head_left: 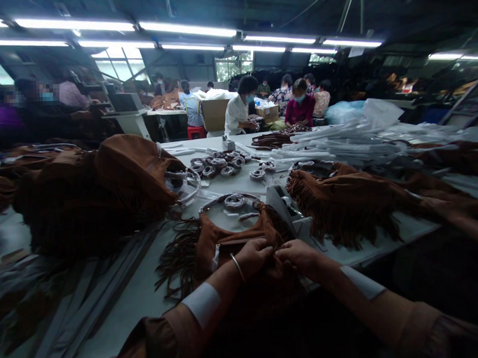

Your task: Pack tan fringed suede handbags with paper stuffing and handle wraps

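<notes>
Head view: the bag [208, 245] lies on the table [143, 289], just left of and nearer than the dispenser [281, 206]; the left hand [255, 254] and right hand [298, 255] meet on the near side of the dispenser, fingers of both pinched on the bag's right-hand part; the exact piece gripped is too small to tell. The hands sit nearly fingertip to fingertip, probably to control one short section of material; the dispenser stands presumably within easy reach of the right hand. The handle [210, 203] points away from the person, looping around a wrapped coil [234, 201] left of the dispenser; the fringe [178, 249] spreads farther left. The handle-to-base line appears to run towards the person; the base is hidden in shadow, so the long axis cannot be confirmed.
</notes>
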{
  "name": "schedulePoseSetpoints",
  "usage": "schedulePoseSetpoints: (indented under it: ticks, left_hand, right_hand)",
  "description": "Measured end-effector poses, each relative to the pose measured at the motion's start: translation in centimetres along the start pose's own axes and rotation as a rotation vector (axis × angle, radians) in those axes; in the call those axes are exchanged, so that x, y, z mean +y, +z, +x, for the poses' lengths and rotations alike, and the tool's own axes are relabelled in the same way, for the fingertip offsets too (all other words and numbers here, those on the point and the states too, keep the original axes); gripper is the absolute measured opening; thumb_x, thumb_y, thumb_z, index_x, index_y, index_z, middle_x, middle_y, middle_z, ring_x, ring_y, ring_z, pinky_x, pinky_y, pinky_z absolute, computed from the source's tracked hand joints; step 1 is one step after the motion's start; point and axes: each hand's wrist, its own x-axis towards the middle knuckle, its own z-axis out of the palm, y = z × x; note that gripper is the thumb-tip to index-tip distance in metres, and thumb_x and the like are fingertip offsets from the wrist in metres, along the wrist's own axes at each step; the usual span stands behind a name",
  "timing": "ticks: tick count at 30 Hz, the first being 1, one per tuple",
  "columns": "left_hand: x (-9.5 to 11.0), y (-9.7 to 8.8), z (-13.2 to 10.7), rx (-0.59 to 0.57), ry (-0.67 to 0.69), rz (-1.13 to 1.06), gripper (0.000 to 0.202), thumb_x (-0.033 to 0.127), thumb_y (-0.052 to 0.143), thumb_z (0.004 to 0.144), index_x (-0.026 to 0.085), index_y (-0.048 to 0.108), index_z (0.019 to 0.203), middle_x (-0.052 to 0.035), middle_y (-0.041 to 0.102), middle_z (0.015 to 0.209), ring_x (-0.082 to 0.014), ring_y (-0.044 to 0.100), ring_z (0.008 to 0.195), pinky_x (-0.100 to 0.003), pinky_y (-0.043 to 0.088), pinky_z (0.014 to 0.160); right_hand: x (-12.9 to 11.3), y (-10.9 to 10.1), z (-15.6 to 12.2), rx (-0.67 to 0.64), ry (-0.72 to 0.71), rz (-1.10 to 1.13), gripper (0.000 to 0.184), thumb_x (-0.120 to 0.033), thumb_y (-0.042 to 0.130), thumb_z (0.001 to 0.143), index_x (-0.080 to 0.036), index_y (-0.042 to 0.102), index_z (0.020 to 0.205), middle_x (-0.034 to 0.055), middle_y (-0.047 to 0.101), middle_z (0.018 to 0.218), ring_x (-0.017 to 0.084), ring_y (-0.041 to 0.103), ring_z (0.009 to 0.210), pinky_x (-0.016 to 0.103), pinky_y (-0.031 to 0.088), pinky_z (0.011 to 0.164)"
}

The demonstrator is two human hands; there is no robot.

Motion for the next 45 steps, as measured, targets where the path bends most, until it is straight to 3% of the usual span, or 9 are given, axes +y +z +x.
schedulePoseSetpoints:
  ticks: [6,11,18,23,27,32,36,38,45]
  left_hand:
    - [-0.1,-0.3,-1.0,0.09,0.085,0.546,0.035,0.048,0.06,0.085,0.013,0.065,0.086,-0.0008,0.063,0.076,-0.0136,0.054,0.069,-0.024,0.039,0.061]
    - [0.7,-0.8,-2.7,0.041,0.242,0.92,0.059,0.068,0.069,0.072,0.018,0.065,0.104,-0.0058,0.067,0.095,-0.0197,0.061,0.08,-0.029,0.045,0.068]
    - [0.8,3.6,-4.1,0.182,0.588,1.239,0.052,0.065,0.069,0.076,0.018,0.063,0.097,-0.009,0.063,0.095,-0.0253,0.058,0.086,-0.038,0.048,0.075]
    - [-0.3,5.7,-3.4,0.242,0.623,1.263,0.014,0.032,0.063,0.087,0.019,0.061,0.083,-0.0062,0.063,0.082,-0.0204,0.057,0.075,-0.033,0.046,0.066]
    - [-0.7,5.2,-3.5,0.227,0.699,1.2,0.017,0.029,0.061,0.085,0.02,0.057,0.072,-0.0054,0.061,0.076,-0.0179,0.054,0.069,-0.031,0.044,0.06]
    - [-1.3,5.0,-3.6,0.195,0.813,1.215,0.012,0.027,0.056,0.09,0.02,0.065,0.085,-0.0047,0.06,0.073,-0.0175,0.054,0.068,-0.03,0.045,0.061]
    - [-1.9,5.0,-3.3,0.148,0.889,1.276,0.01,0.02,0.055,0.091,0.019,0.064,0.087,-0.0038,0.059,0.073,-0.0169,0.055,0.068,-0.029,0.044,0.059]
    - [-2.0,4.8,-3.2,0.143,0.898,1.303,0.01,0.019,0.056,0.09,0.018,0.062,0.083,-0.0031,0.058,0.072,-0.0158,0.053,0.066,-0.028,0.043,0.059]
    - [-1.7,4.6,-3.6,0.19,0.88,1.291,0.021,0.026,0.053,0.092,0.019,0.054,0.072,-0.0024,0.052,0.068,-0.0154,0.047,0.063,-0.03,0.042,0.059]
  right_hand:
    - [0.4,-1.0,-0.2,0.121,0.054,-0.006,0.008,-0.026,0.058,0.063,-0.018,0.056,0.063,-0.0038,0.053,0.053,0.011,0.048,0.046,0.023,0.033,0.045]
    - [0.6,-2.3,-1.5,0.378,-0.081,-0.288,0.01,-0.026,0.059,0.064,-0.02,0.054,0.058,-0.0026,0.054,0.056,0.013,0.051,0.057,0.024,0.034,0.052]
    - [0.3,-1.5,-1.0,0.448,-0.142,-0.392,0.026,-0.032,0.06,0.068,-0.022,0.045,0.05,-0.0036,0.046,0.051,0.012,0.045,0.055,0.025,0.031,0.051]
    - [0.7,-2.6,-0.7,0.271,-0.08,-0.093,0.042,-0.054,0.062,0.073,-0.022,0.04,0.056,-0.0071,0.038,0.049,0.008,0.037,0.044,0.023,0.027,0.043]
    - [0.2,-4.1,-0.4,0.136,0.022,0.069,0.048,-0.065,0.058,0.078,-0.021,0.043,0.065,-0.0065,0.045,0.054,0.007,0.04,0.04,0.021,0.032,0.04]
    - [-1.6,-3.6,0.4,0.141,0.037,-0.33,0.035,-0.051,0.059,0.082,-0.017,0.058,0.073,-0.0007,0.056,0.055,0.012,0.053,0.045,0.023,0.038,0.043]
    - [-3.2,-2.5,0.9,0.245,-0.075,-0.586,0.012,-0.021,0.07,0.065,-0.015,0.064,0.073,0.0035,0.065,0.066,0.016,0.058,0.06,0.024,0.035,0.051]
    - [-3.5,-2.2,0.8,0.323,-0.112,-0.644,0.024,-0.013,0.068,0.061,-0.014,0.064,0.085,0.0068,0.068,0.078,0.018,0.06,0.069,0.025,0.034,0.055]
    - [-3.1,-3.1,0.8,0.39,-0.274,-0.809,0.018,-0.024,0.059,0.083,-0.016,0.062,0.098,0.007,0.069,0.085,0.018,0.062,0.077,0.026,0.037,0.065]
